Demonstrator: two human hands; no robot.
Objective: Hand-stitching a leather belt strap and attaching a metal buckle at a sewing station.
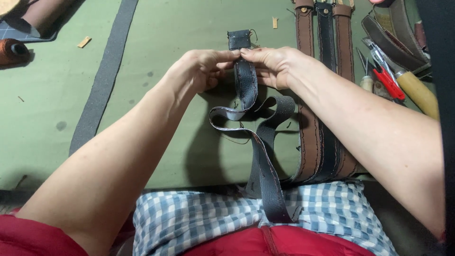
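Note:
My left hand (201, 68) and my right hand (272, 64) meet at the middle of the view, both pinching the same dark grey stitched leather strap (246, 85) near its far end. The strap's end tab pokes out beyond my fingertips. Below my hands the strap loops and twists, then runs down over the table's front edge onto my checked cloth lap. Its stitching shows in a reddish thread along the edges.
Three finished straps (327, 71), two brown and one dark, lie side by side to the right. Tools with red and wooden handles (398, 85) sit at the far right. A long grey strip (102, 80) crosses the green mat (57, 95); a thread spool (12, 51) is far left.

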